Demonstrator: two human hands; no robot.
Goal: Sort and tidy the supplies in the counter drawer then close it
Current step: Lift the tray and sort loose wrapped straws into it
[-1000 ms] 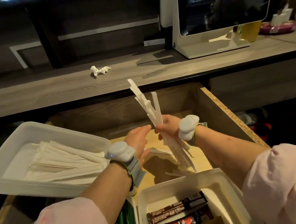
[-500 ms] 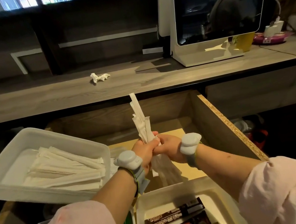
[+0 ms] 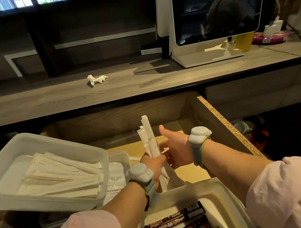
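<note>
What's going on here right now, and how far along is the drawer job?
A person is sorting the open drawer. Their left hand grips an upright bundle of paper-wrapped straws. The right hand is open right beside it, thumb up. A white tray on the left already holds similar wrapped straws, and a nearer tray holds coffee sachets. The drawer is not yet closed.

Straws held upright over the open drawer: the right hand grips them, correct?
No. The head view shows the left hand gripping the straws upright over the open drawer; the right hand is open beside them.
</note>
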